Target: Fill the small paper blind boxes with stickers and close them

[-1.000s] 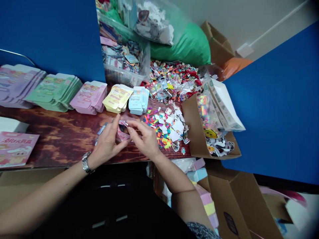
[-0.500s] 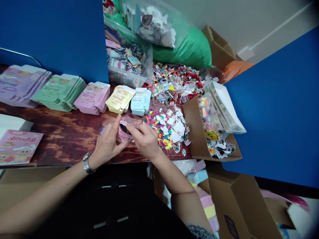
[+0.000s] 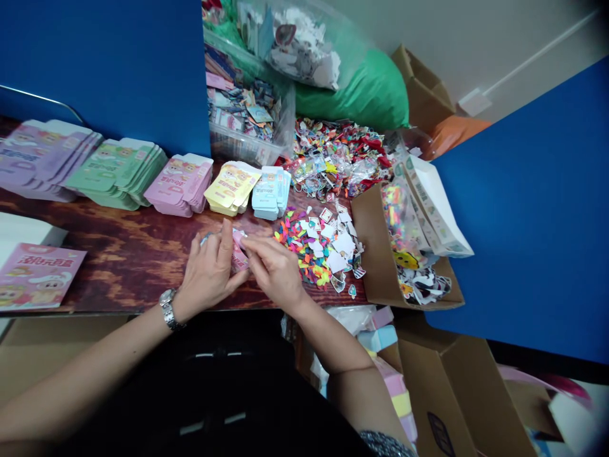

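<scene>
A small pink printed box [image 3: 239, 257] is between my two hands over the front of the table. My left hand [image 3: 209, 265], with a metal watch on its wrist, holds the box from its left side, fingers forward and thumb along the near side. From the right, my right hand [image 3: 276, 271] pinches the box's upper edge with thumb and forefinger. Both hands cover much of the box. A bit of light blue shows beyond my left fingers, too small to make out. Just right of my right hand lies a pile of small colourful pieces [image 3: 304, 247] and white cutouts [image 3: 343, 243].
Stacks of flat cartons line the back: purple [image 3: 45, 155], green [image 3: 117, 168], pink [image 3: 179, 181], yellow [image 3: 233, 184], blue [image 3: 270, 190]. Behind are a clear bin [image 3: 247, 120] and mixed trinkets [image 3: 337, 152]. A cardboard box [image 3: 368, 247] stands right; a pink booklet-like pack [image 3: 45, 276] lies left.
The dark opening at the top of the pink box no longer shows; a pink flap is there now. My right fingers have shifted slightly along its edge. The view has moved a little.
</scene>
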The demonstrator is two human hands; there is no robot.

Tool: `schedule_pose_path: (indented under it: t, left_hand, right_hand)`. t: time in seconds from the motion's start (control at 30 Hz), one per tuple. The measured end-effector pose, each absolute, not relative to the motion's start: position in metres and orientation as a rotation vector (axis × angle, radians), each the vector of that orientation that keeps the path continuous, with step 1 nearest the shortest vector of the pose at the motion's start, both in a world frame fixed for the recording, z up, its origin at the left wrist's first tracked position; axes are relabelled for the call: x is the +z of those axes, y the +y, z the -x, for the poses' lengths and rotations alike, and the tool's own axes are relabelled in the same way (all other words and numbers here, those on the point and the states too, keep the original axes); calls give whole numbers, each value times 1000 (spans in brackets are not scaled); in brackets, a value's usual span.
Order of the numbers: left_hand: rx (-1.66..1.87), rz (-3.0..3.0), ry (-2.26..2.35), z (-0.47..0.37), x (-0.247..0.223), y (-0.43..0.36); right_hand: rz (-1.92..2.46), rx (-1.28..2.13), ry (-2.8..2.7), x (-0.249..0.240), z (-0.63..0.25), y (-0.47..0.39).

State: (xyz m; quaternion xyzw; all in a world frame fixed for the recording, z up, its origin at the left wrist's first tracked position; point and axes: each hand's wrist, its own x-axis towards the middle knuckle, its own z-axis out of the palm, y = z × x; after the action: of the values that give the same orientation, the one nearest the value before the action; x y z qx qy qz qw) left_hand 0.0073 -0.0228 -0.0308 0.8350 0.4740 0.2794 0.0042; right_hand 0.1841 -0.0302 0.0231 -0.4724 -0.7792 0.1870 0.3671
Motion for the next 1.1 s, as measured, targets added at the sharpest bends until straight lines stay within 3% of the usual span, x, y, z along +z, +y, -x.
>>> schedule_pose_path:
  t: [0.27,0.63,0.9,1.1]
  left_hand:
    - [799,-2663,1531,-1,-28,-23]
    - [725,-2468,1473,14,-22,-26]
    - [801,-2506,1426,18,-28,-28]
    - [718,-2449,1524,23,-26,-31]
  right_hand:
    - [1223,242,-1909,-4,-164,-46]
    - [1140,530,-1981,-13,-167,-40]
    - [1079,294,-2039,-31,-151,-45]
    - [1140,506,-2052,-23,-157,-39]
